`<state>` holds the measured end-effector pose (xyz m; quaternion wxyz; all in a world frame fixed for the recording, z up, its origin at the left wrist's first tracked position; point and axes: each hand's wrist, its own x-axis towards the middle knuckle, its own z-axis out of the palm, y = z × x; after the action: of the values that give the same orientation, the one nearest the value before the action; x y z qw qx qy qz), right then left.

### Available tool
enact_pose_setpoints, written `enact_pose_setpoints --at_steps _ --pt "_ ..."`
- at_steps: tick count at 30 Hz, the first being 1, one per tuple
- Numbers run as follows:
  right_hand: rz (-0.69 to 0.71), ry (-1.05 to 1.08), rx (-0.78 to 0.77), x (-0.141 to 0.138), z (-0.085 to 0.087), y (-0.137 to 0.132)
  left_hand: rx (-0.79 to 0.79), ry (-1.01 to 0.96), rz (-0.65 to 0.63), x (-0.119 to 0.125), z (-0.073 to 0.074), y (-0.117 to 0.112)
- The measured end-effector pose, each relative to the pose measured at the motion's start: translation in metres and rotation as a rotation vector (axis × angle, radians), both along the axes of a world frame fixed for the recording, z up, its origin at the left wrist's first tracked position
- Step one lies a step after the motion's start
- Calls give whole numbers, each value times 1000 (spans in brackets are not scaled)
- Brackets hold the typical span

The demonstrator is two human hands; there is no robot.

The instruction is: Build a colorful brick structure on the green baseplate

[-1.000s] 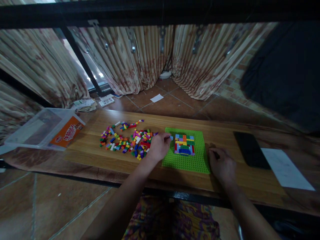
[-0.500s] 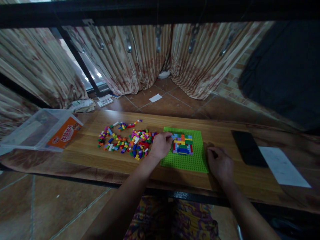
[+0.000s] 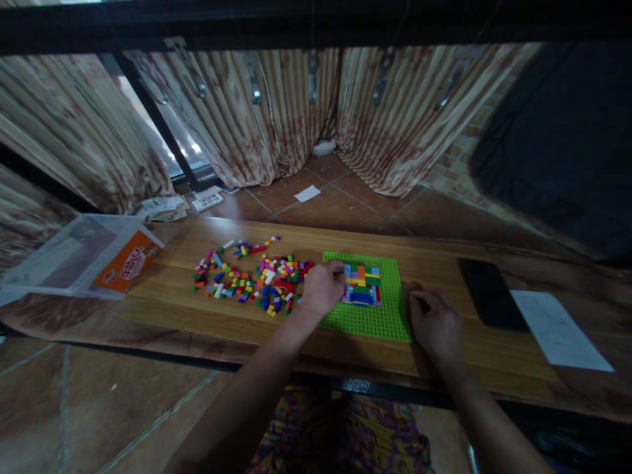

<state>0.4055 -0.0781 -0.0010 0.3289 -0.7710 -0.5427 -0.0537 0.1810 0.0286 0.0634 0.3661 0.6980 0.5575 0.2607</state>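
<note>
My left hand (image 3: 323,287) reaches over the left side of the green baseplate (image 3: 390,322). Its thumb and fingers are pinched together at the left edge of the colourful brick build (image 3: 362,284), and whatever they hold is hidden. That build has light blue and orange bricks at the far side, yellow and green in the middle, and dark blue with red sides nearer me. Beside the plate's right edge, my right hand (image 3: 435,322) rests on the table with fingers curled in and nothing visible in them. Many loose toy bricks (image 3: 247,284) lie scattered left of the plate.
A clear plastic box (image 3: 64,253) with an orange label stands at the wooden table's (image 3: 172,309) left end. On the right lie a black phone-like slab (image 3: 492,293) and a white sheet of paper (image 3: 560,329). Striped curtains (image 3: 276,125) hang beyond the table.
My left hand has shifted slightly to the right, its fingers covering more of the build's left edge. My right hand stays where it was.
</note>
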Motion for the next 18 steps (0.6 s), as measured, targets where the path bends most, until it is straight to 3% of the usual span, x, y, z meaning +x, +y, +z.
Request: enact_pose_setpoints --at_steps 5,13,18 --pt "5 8 4 1 0 0 -15 -4 -26 -1 -3 3" --pt "2 10 -13 0 0 0 -134 -224 0 0 -29 16" --pt "11 12 -1 0 0 0 -152 -215 56 6 -29 19"
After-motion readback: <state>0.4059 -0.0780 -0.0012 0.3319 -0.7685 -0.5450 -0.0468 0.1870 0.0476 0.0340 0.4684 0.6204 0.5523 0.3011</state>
